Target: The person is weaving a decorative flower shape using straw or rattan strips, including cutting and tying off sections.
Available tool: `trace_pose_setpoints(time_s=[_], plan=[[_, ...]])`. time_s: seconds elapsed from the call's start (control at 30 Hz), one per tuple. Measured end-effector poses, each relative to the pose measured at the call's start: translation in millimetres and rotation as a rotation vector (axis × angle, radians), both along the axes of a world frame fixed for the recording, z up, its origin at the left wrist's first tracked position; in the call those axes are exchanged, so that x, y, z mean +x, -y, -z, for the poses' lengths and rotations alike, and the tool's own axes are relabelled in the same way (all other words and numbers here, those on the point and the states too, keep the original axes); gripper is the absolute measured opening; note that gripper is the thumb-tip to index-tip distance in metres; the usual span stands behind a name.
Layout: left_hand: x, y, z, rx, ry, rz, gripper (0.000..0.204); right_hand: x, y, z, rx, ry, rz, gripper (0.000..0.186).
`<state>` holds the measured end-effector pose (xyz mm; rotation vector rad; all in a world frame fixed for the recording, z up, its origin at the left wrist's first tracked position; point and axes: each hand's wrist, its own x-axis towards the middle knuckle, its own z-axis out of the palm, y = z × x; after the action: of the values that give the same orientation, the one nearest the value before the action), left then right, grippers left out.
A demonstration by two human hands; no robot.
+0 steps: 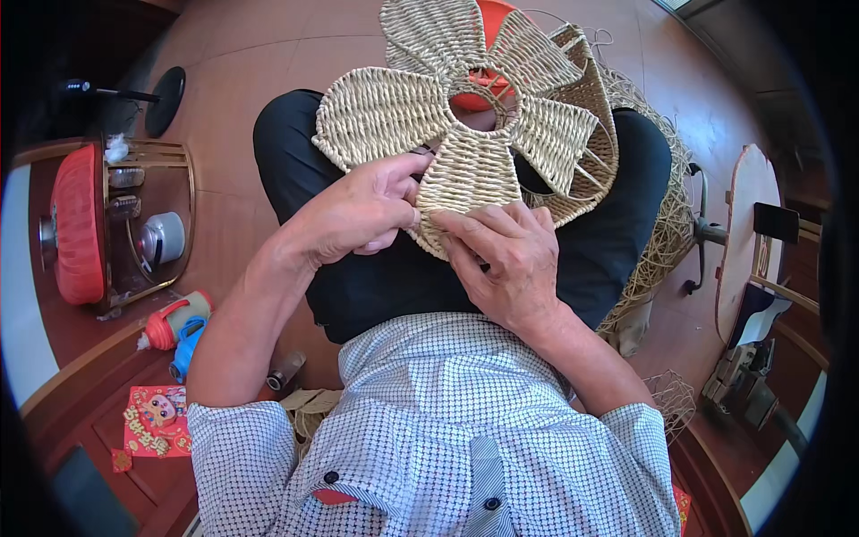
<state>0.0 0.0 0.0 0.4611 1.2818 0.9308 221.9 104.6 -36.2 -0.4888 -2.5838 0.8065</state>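
A woven straw flower shape with several petals and a round centre hole lies across my lap over another woven piece with pale ribs at the right. My left hand is at the left edge of the bottom petal, its fingers bent against it, some fingertips hidden behind the weave. My right hand grips the lower part of that same petal, fingers over its face, thumb low. A red round object shows behind the flower and through its hole.
Loose straw strands heap right of my knee, beside a board and metal tools. Leftward are a stand, a rack holding a red cushion and pot, red and blue flasks, and a small dark cylinder.
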Motion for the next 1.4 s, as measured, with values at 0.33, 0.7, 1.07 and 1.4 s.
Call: trace_pose_setpoints(time_s=[0.33,0.7,1.07,1.4], plan=[[3,1,0,-0.031,-0.033,-0.018,0.072,-21,-5,-5,-0.178,0.044,0.018,0.011],[1,3,3,0.009,-0.054,-0.002,0.067,-33,10,-16,0.348,0.152,-0.083,0.012],[5,5,2,-0.014,-0.07,-0.074,0.063,-40,12,-19,-0.181,0.327,-0.074,0.021],[5,5,3,0.019,-0.05,-0.05,0.059,-20,5,-6,-0.295,-0.021,-0.043,0.026]])
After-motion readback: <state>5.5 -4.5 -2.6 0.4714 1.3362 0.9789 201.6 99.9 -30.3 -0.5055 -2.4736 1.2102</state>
